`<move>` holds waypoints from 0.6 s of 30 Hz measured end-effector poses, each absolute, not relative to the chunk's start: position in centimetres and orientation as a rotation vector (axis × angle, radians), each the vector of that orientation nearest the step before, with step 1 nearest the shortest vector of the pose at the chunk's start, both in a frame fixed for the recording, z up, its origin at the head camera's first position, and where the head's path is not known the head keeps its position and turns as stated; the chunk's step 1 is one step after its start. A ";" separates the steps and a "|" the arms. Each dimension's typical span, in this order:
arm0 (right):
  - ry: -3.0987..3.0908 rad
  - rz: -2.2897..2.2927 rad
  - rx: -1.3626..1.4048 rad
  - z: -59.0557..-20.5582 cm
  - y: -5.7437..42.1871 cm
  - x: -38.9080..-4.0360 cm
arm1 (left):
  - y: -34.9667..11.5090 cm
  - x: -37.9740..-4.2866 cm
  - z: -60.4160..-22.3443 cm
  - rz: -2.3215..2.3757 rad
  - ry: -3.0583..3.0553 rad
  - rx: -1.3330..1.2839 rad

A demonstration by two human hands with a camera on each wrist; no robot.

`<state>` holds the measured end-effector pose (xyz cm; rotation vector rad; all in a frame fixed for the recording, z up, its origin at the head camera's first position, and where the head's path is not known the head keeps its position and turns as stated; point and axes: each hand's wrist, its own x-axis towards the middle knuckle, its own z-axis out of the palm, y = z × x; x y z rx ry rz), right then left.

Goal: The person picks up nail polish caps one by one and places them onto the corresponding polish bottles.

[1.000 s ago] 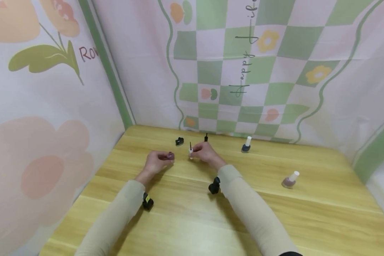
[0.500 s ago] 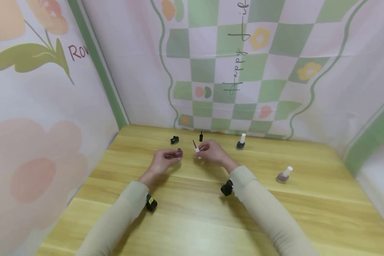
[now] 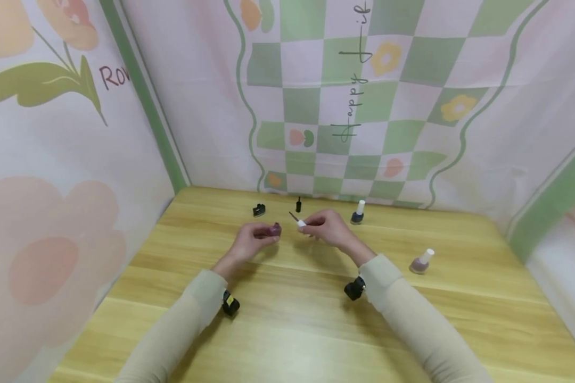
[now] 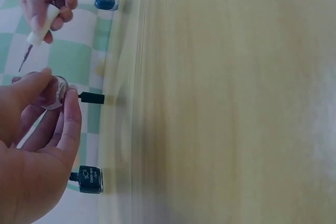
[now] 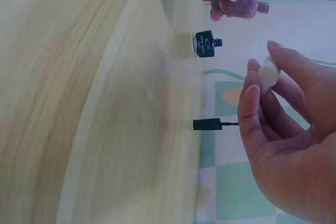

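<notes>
My left hand (image 3: 250, 242) pinches a small plum-coloured nail polish bottle (image 3: 275, 230) whose neck is uncapped, as the right wrist view confirms. Across from it, my right hand (image 3: 329, 229) holds the white nail polish cap (image 3: 302, 224) between thumb and fingers. Its thin brush (image 4: 25, 59) sticks out toward the bottle, coated in dark polish and apart from the neck. Behind the hands stand an uncapped black polish bottle (image 3: 259, 210) and a black brush cap (image 3: 298, 206), set on its end with the brush pointing up.
A dark blue polish bottle (image 3: 357, 218) with a white cap stands at the back, right of my right hand. Further right and nearer is a mauve one (image 3: 419, 265), also white-capped. The wooden table (image 3: 287, 330) ends at a patterned curtain (image 3: 306, 106) behind and another at the left.
Both hands have shifted rightward in the view, partly as the head view moved. The brush has tilted from upright toward the bottle, and the bottle has come nearer to it.
</notes>
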<state>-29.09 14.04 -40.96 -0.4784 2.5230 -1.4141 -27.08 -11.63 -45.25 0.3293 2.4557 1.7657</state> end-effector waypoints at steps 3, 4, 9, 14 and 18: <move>2.502 -1.429 -0.506 -40.9 14.5 -29.0 | -11.6 -27.0 -45.2 1.775 2.437 0.339; 2.494 -1.431 -0.506 -40.8 14.7 -29.0 | -11.6 -27.0 -45.2 1.776 2.433 0.348; 2.457 -1.413 -0.542 -40.5 15.6 -29.0 | -11.5 -26.9 -45.1 1.772 2.407 0.384; 2.444 -1.378 -0.607 -39.7 16.2 -28.5 | -11.4 -27.0 -45.3 1.758 2.407 0.410; 2.444 -1.340 -0.669 -39.3 16.6 -28.1 | -11.4 -26.9 -45.3 1.733 2.411 0.425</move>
